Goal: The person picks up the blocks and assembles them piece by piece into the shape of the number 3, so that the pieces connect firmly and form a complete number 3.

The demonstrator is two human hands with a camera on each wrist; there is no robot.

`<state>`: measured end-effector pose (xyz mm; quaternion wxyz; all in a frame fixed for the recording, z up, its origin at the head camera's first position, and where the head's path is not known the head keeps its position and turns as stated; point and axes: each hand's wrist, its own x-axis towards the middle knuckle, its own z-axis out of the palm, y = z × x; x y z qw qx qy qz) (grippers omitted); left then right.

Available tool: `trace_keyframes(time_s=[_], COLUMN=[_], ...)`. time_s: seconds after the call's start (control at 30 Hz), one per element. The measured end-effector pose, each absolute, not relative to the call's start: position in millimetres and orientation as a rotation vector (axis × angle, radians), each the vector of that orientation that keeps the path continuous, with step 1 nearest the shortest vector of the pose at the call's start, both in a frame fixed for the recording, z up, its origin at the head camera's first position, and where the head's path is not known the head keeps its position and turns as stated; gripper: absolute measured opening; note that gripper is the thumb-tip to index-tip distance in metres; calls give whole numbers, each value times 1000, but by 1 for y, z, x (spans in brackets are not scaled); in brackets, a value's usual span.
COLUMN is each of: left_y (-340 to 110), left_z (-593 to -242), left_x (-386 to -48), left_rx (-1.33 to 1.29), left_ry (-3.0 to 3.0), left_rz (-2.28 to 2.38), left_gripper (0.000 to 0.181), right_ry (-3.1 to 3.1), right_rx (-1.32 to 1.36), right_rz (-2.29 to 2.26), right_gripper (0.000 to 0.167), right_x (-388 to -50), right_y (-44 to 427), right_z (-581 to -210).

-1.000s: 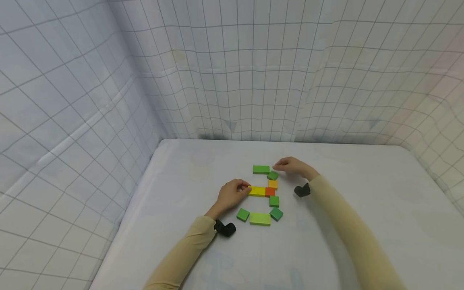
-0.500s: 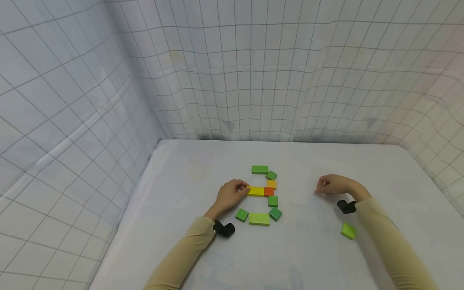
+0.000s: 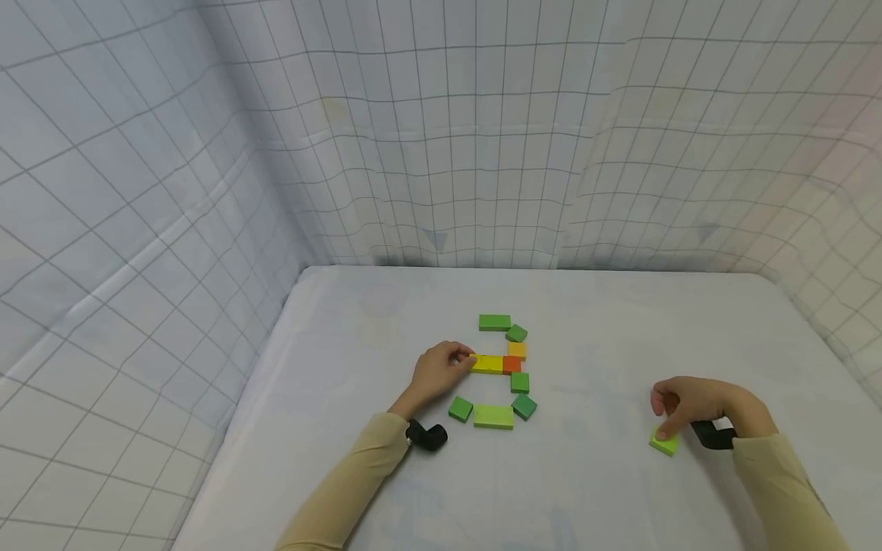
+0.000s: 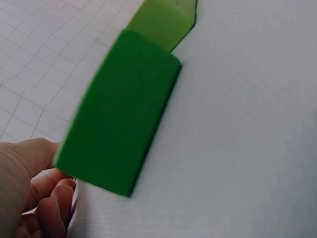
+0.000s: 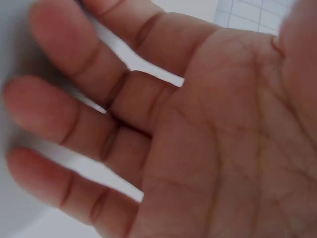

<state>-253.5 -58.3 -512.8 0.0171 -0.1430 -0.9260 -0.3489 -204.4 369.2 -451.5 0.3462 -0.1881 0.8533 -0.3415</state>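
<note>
My left hand [image 3: 441,371] rests at the left end of a yellow block [image 3: 487,364], its thumb and fingertips holding that end. An orange-red block [image 3: 512,364] adjoins the yellow one on the right. In the left wrist view, the curled left fingers [image 4: 57,201] show behind a near green block [image 4: 119,114]. My right hand [image 3: 699,404] is over a small light green block [image 3: 664,441] at the right, the thumb overlapping its top. Seen from the right wrist, the fingers [image 5: 54,119] are spread and loosely bent, with nothing visible in the palm; that block is hidden there.
Around the yellow block lie an orange block [image 3: 517,350], a long green block [image 3: 494,322], a light green block [image 3: 493,416] and several small green blocks, among them one at the lower left [image 3: 461,409]. A white table [image 3: 386,306] carries everything, with gridded cloth [image 3: 441,153] behind.
My right hand has moved from beside the upper green blocks rightward and toward the front, reaching the loose light green block. The left hand has stayed at the yellow block.
</note>
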Motion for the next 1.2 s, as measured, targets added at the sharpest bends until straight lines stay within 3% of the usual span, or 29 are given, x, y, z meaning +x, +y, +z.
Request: trace_keyframes(time_s=[0.3, 0.9, 1.2], left_y=[-60, -60, -59], left_z=[-514, -516, -516], left_x=[-254, -257, -256], left_rx=[-435, -457, -460], left_ry=[-2876, -2870, -2876], left_rz=[-1079, -1100, -1116], left_gripper=[21, 21, 21], right_ry=[2283, 2547, 2662], right_rx=[-541, -340, -190], right_rz=[-916, -798, -823], right_gripper=[22, 26, 33], right_x=[-207, -307, -329], right_y=[366, 292, 258], right_z=[-460, -461, -466])
